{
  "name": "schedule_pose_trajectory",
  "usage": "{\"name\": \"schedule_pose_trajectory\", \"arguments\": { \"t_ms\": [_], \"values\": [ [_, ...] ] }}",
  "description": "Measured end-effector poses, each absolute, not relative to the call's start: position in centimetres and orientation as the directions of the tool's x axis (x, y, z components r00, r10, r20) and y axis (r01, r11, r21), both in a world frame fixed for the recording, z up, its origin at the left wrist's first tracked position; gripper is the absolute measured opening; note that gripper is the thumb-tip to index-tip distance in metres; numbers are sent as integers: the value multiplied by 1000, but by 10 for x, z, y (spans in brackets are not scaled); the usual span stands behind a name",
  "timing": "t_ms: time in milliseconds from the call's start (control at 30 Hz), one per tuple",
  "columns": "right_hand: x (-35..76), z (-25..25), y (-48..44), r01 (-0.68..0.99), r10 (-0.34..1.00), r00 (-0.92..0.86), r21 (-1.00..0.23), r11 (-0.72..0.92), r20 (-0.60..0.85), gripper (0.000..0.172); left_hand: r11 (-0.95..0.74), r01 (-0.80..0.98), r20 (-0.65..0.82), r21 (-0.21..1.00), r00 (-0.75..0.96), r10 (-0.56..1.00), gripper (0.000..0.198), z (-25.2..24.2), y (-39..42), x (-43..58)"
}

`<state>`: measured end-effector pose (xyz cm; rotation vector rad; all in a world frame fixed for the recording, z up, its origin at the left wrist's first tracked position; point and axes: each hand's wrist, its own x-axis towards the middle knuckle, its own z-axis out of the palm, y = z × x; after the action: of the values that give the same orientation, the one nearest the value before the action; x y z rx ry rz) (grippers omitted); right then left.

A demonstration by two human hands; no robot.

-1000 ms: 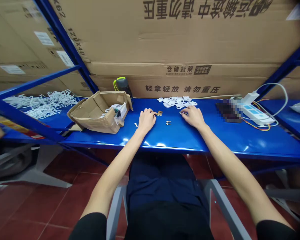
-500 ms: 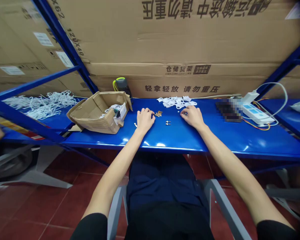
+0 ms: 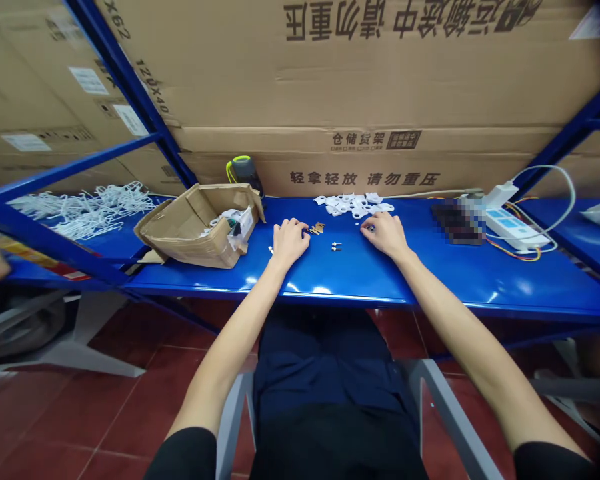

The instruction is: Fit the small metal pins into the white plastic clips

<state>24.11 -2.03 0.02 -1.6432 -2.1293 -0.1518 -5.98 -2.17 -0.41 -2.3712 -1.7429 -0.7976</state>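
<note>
On a blue bench [image 3: 353, 277], left hand [image 3: 291, 240] curled just beside small brass-coloured pieces [image 3: 319, 228], right hand [image 3: 387, 233] curled over small metal parts [image 3: 371, 229]; impossible to tell whether either is pinching anything. Between the hands, two small pins [image 3: 336, 247]. Farther back, white pieces [image 3: 353, 204]; leftward, an open cardboard box [image 3: 195, 251].
</note>
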Motion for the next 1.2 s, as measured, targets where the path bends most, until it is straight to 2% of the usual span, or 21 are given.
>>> {"name": "schedule_pose_trajectory", "arguments": {
  "t_ms": [100,233,367,633,800,933,1067,1200],
  "values": [
    [240,2,-21,932,880,-183,-208,298,438,21,-352,907,423,232,231,876,25,-1,-21,-61],
    [238,5,-21,898,878,-152,-307,315,455,18,-368,894,370,256,261,892,24,3,-19,-67],
    [236,4,-18,846,873,-155,-394,359,462,16,-435,868,386,241,326,863,22,7,-20,-69],
    [223,6,-26,723,823,-283,-455,521,493,30,-633,738,442,232,500,745,25,14,-29,-52],
    [214,8,-32,648,851,-222,-580,494,476,27,-670,704,487,236,511,708,27,11,-30,-47],
    [211,9,-34,525,878,-196,-709,471,437,28,-706,679,512,201,541,667,29,10,-32,-43],
    [207,8,-33,404,922,-165,-829,388,351,34,-708,692,524,141,554,647,30,9,-33,-40],
    [206,7,-33,317,949,-151,-895,313,278,39,-702,705,540,100,555,633,30,8,-33,-38]
  ]
}}
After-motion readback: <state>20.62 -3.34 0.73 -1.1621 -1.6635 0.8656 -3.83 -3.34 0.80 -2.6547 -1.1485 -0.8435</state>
